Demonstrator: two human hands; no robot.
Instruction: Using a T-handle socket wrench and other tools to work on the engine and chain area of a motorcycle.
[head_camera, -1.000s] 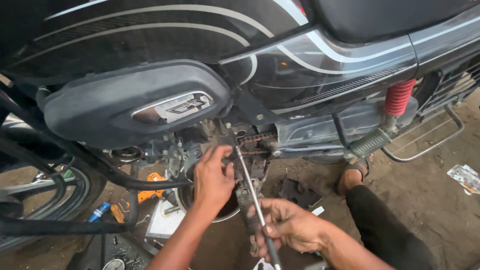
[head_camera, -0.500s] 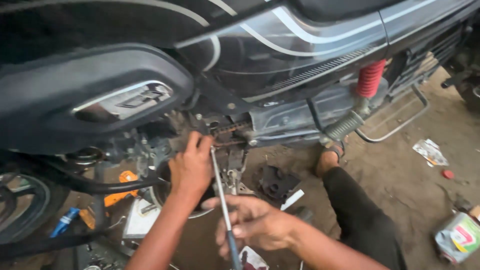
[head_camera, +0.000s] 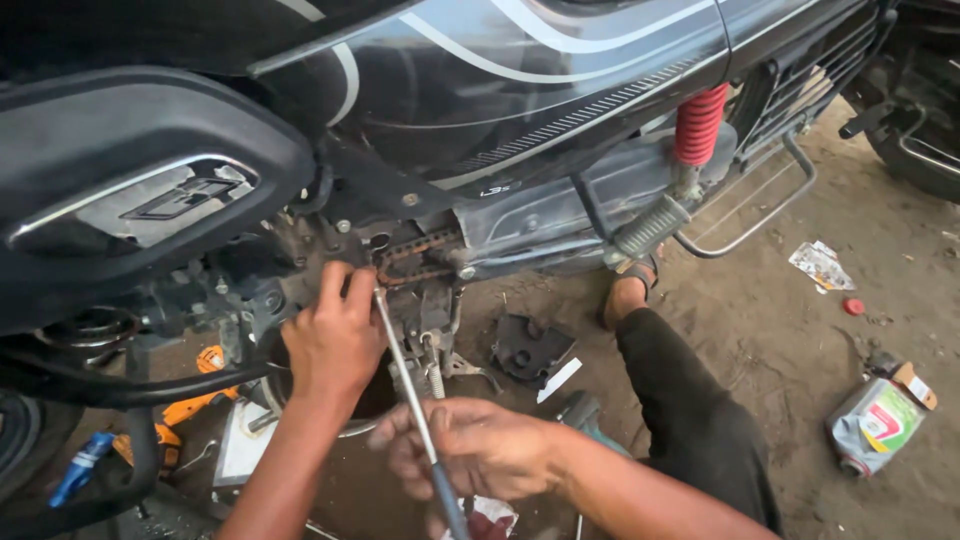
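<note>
Both of your hands have stayed on the job while your head swung left, so the red spring and the can on the floor now show, and the work itself looks unchanged. Your right hand (head_camera: 480, 450) is closed around the screwdriver (head_camera: 405, 375), its tip up at the chain (head_camera: 415, 258). Your left hand (head_camera: 335, 340) seems pinched beside that tip, though what it grips is hidden.

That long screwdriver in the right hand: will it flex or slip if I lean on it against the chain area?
The screwdriver has a long, thin metal shaft, so it probably stays stiff but may bow slightly under hard leverage. The right hand grips low near the handle, far from the tip by the chain, so the tip could skid. The left hand steadies it there.
</note>
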